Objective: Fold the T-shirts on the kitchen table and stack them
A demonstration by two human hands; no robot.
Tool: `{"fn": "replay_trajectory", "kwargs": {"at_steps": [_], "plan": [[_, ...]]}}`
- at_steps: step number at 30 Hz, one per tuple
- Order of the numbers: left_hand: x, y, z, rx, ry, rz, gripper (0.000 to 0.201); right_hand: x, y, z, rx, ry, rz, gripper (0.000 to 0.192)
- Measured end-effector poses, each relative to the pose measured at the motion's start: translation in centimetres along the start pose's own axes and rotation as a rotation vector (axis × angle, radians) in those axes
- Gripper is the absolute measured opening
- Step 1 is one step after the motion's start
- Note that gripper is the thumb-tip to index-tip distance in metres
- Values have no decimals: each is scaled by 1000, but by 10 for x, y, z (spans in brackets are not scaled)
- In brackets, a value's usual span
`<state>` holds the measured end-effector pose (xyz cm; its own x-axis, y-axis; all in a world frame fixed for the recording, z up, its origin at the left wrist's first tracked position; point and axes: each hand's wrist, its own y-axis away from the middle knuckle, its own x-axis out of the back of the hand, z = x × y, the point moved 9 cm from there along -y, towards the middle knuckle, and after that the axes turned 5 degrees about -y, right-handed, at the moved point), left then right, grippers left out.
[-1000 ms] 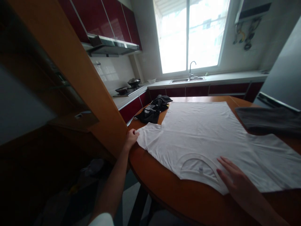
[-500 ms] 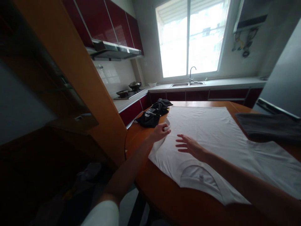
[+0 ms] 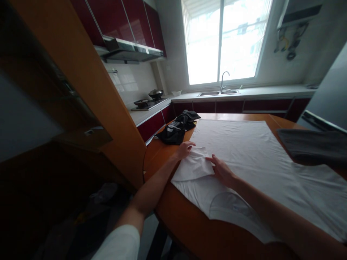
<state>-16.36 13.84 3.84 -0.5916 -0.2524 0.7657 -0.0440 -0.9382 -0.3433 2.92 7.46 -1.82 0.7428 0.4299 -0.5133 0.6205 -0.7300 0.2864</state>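
A white T-shirt [image 3: 238, 141] lies spread over the wooden table, its neckline toward me. The sleeve [image 3: 193, 168] on my left is folded inward over the shirt's body. At the outer edge of this fold is my left hand [image 3: 185, 150], its fingers bent with a gap between fingertips and thumb. My right hand [image 3: 222, 170] touches the inner edge of the folded sleeve, its visible fingers extended; some fingertips are hard to make out. Part of the neckline passes under my right forearm.
Dark bundled clothing [image 3: 179, 127] lies at the table's far left. A folded grey cloth [image 3: 311, 146] rests on the right. The wooden table [image 3: 189, 216] has a curved near edge. Beyond it are a sink [image 3: 208, 94] and a stove with pans [image 3: 155, 94].
The left sleeve, pinched up by my left hand before, now lies folded inward. My right hand has moved from hovering with spread fingers to the sleeve's inner edge. The view shifted slightly.
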Motion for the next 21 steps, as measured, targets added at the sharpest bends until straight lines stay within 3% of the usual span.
{"fn": "replay_trajectory", "kwargs": {"at_steps": [3,5,8,11,16,21], "plan": [[-25,9,7,-111,-149,-136,38,-4,3,-10,60,87,6,51],[-38,14,8,-114,-246,-216,45,-5,4,-24,174,182,19,48],[-46,20,8,-79,-361,-285,51,-3,2,-43,360,362,42,57],[-50,26,8,-50,-432,-324,56,8,-5,-46,429,558,104,64],[-49,26,7,-48,-442,-343,58,13,-4,-38,576,990,192,54],[-23,21,4,9,-398,-257,55,-7,17,-33,642,1374,248,47]]}}
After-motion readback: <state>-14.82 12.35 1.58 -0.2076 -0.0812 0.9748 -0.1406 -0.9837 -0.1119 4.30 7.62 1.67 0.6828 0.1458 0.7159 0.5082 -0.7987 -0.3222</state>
